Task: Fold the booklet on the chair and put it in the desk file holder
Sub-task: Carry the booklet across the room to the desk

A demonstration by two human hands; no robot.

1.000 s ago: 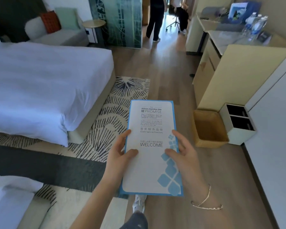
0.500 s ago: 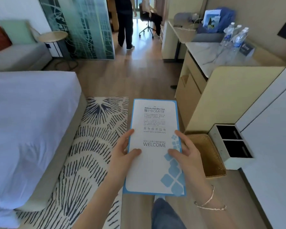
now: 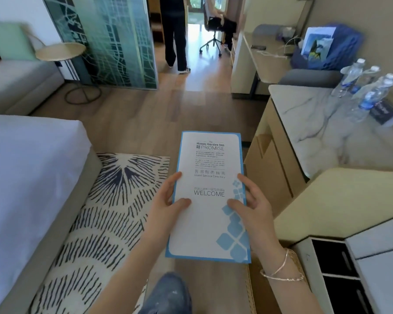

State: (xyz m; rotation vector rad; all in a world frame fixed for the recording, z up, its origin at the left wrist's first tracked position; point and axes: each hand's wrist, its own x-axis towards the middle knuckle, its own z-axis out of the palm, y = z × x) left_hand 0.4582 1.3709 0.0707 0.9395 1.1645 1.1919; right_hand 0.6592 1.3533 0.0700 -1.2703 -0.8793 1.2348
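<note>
A folded white booklet (image 3: 210,191) with a blue border and the word WELCOME is held flat in front of me, above the wood floor. My left hand (image 3: 167,206) grips its left edge, thumb on the cover. My right hand (image 3: 251,208) grips its right edge the same way, a bracelet on the wrist. Far back on the right stands the desk (image 3: 262,56), with a blue holder (image 3: 327,47) on it that has a picture card in front.
A white bed (image 3: 30,177) fills the left, a patterned rug (image 3: 114,209) beside it. A marble-topped cabinet (image 3: 322,123) with water bottles (image 3: 363,87) runs along the right. A white bin (image 3: 334,264) stands at lower right. A person (image 3: 175,35) stands in the passage ahead, near an office chair (image 3: 213,30).
I have walked forward between the bed and the cabinet; the desk and the person ahead are nearer. Both hands keep the same hold on the booklet.
</note>
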